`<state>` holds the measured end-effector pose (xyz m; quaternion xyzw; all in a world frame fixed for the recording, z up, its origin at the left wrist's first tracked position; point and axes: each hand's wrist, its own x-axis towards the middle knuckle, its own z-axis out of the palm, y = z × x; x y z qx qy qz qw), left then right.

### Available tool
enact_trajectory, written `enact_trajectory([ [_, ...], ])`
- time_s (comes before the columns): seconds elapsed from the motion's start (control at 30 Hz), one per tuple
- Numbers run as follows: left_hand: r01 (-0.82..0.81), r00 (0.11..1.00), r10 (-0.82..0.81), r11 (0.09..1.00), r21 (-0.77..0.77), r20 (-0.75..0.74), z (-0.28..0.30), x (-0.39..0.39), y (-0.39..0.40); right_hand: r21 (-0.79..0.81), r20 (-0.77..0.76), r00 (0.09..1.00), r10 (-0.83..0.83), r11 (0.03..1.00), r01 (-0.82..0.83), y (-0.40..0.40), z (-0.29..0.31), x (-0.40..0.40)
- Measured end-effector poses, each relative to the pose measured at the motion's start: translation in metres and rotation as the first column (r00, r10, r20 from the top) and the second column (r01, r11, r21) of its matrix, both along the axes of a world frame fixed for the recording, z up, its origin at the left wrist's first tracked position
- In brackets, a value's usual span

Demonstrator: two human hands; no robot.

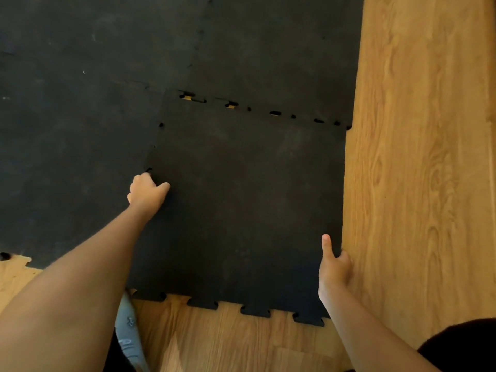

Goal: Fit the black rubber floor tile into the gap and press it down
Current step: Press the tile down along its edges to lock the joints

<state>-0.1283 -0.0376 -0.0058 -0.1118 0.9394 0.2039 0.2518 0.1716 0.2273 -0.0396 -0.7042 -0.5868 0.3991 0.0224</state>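
The black rubber floor tile (241, 200) lies in the corner gap of the black mat, its puzzle tabs showing along the near edge. Small slits of wood floor show along its far seam (230, 104). My left hand (146, 193) rests on the tile's left seam, fingers curled down at the joint, thumb out on the tile. My right hand (334, 264) holds the tile's right edge near the front corner, thumb on top, fingers wrapped around the side.
Laid black mat tiles (80, 130) cover the floor to the left and beyond. Wood-look flooring (418, 183) runs along the right and in front. A grey sock or trouser leg (128, 336) shows between my arms; dark clothing sits at bottom right.
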Motion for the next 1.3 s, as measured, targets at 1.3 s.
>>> enact_trajectory([
  [1.3,-0.006,0.987,-0.021,0.986,-0.167,-0.157,-0.036,0.100,-0.045,0.461,0.245,0.022,0.969,-0.096,-0.882,-0.110,0.032,-0.231],
])
